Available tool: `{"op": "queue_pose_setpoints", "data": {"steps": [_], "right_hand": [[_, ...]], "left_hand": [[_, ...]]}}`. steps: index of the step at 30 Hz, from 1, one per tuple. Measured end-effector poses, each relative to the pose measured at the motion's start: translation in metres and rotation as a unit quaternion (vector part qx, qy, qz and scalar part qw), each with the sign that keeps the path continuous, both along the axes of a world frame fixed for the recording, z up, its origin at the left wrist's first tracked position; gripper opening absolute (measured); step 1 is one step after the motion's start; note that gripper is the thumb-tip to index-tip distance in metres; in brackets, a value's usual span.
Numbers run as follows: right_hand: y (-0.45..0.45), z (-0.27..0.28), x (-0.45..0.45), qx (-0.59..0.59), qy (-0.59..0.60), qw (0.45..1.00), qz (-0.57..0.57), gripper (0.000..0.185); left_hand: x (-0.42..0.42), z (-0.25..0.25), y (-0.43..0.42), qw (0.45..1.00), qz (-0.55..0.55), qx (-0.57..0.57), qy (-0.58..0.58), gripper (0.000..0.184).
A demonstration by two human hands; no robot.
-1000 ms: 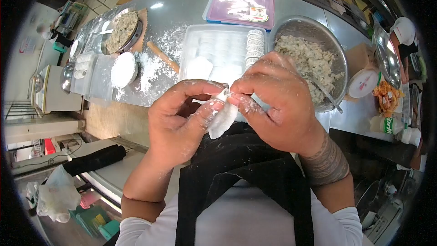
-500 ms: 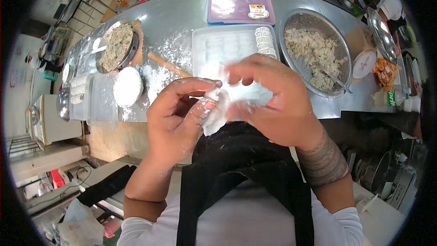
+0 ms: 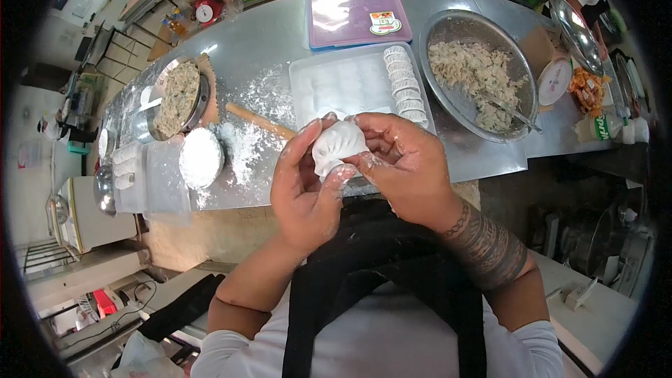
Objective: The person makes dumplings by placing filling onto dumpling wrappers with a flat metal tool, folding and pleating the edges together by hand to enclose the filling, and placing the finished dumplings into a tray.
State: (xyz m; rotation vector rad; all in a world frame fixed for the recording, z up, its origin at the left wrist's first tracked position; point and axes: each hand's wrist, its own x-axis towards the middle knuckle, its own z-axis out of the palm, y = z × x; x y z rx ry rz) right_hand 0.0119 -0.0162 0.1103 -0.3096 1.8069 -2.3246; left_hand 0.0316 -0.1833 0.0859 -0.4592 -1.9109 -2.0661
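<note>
At the centre of the frame: one dumpling [image 3: 341,143], white, pleated, held between two bare hands above the near edge of the table [image 3: 259,35].

Left hand [image 3: 302,189]: fingers curled round the dumpling's left side, thumb pressed at its lower edge; gripping it.

Right hand [image 3: 414,166]: fingers bent at the dumpling's upper right, thumb against its right side; closed upon it also. Neither hand is the nearer, since both touch it.

Position of the dumpling: in the crook between the hands, pleats turned up to the camera. Long axis: apparently slanting from upper right to lower left, though fingertips cover the ends and it cannot be told for certain.

Tray [image 3: 304,77]: pale, just above the hands in the frame, its lower edge partly hidden by them. Along its right side, a row of pleated dumplings [image 3: 401,78], stacked up the frame, each lying roughly crosswise. The right hand is the nearer to this row.

Bowl [image 3: 448,101]: steel, upper right, beside the tray; contains filling [image 3: 472,68] and a spoon [image 3: 514,112].

Lid [image 3: 350,17]: pink, upper centre, beyond the tray.

Rolling pin [image 3: 257,120]: wooden, left of the tray, slanting down toward the left hand, on floured metal.

Pan [image 3: 203,91]: upper left, likewise filled.
</note>
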Motion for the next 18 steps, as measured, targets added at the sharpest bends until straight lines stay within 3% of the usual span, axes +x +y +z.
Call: {"op": "queue_pose_setpoints", "data": {"steps": [5,8,14,18], "right_hand": [[0.019,-0.015,-0.002,0.082,0.069,0.994,-0.035,0.038],[0.036,-0.027,-0.004,0.094,0.059,0.993,-0.029,0.037],[0.088,-0.044,-0.011,0.232,0.075,0.969,0.039,0.041],[0.116,-0.059,-0.011,0.241,0.025,0.969,0.058,0.044]], "left_hand": [[0.001,-0.005,0.011,0.997,-0.009,-0.036,-0.061,0.052],[0.003,-0.011,0.024,0.995,-0.009,-0.031,-0.099,0.046],[0.000,-0.027,0.054,0.981,-0.054,-0.102,-0.158,0.044],[-0.003,-0.057,0.083,0.960,-0.030,-0.069,-0.270,0.040]]}}
